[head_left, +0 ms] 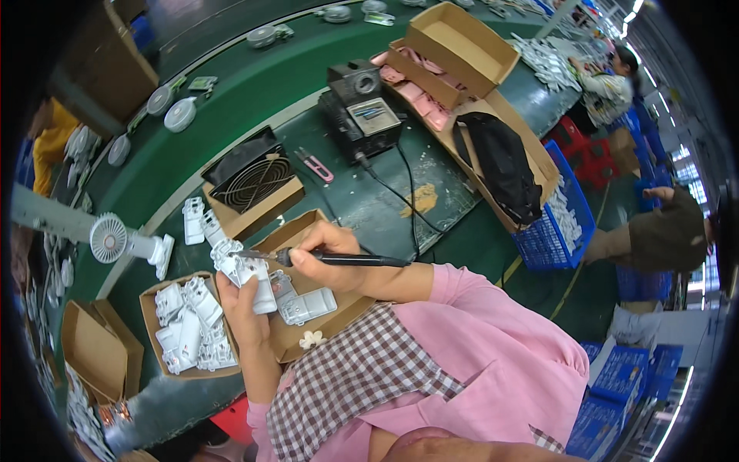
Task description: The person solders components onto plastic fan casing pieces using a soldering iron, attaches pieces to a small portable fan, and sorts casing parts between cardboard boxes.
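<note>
My left hand point(248, 309) grips a white plastic housing point(263, 286) over a shallow cardboard tray point(356, 306). My right hand point(336, 242) is closed around the black handle of a soldering iron point(368, 260). The iron's tip points left and reaches the upper part of the housing; whether it touches is too small to tell. Beneath my hands, another white housing point(309, 306) lies in the tray. Just beyond my left hand, more white plastic parts point(194, 215) lie on the green bench.
At left, a cardboard box point(146, 339) holds several white housings. Ahead stand a boxed black fan point(258, 185), a pink cutter point(315, 165) and a black soldering station point(362, 115) with its cable. A small white fan point(109, 237) and a conveyor point(223, 85) lie beyond; a black bag point(500, 162) sits right.
</note>
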`<control>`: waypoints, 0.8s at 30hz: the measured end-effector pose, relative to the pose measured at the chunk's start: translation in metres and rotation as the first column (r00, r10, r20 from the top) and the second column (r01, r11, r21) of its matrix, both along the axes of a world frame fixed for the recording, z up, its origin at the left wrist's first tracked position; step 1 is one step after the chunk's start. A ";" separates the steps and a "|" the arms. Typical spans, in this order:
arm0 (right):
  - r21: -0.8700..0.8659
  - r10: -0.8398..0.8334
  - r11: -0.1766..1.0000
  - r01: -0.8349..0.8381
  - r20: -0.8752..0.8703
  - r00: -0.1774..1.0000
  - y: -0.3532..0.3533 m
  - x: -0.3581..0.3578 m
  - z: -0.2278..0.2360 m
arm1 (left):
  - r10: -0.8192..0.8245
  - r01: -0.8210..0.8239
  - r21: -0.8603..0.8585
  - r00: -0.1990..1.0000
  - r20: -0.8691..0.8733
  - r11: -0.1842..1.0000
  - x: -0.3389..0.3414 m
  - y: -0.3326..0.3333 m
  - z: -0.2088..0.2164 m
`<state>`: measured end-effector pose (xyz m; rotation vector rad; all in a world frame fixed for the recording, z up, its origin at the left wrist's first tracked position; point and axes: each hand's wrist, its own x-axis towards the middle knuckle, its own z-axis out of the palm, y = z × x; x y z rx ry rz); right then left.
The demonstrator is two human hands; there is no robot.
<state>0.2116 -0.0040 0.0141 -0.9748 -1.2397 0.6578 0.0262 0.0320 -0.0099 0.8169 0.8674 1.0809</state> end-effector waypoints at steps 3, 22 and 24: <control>0.038 0.025 0.999 -0.024 -0.019 1.000 0.001 0.000 -0.004 | -0.097 0.118 -0.088 0.972 0.216 0.989 0.002 0.000 0.012; -0.170 0.059 0.984 -0.050 0.053 0.997 0.004 -0.008 -0.001 | 0.106 -0.085 0.126 0.979 -0.172 0.988 0.010 -0.001 -0.005; -0.175 0.052 0.984 -0.041 0.059 0.997 0.004 -0.009 0.002 | 0.095 -0.072 0.120 0.977 -0.193 0.990 0.008 -0.001 -0.004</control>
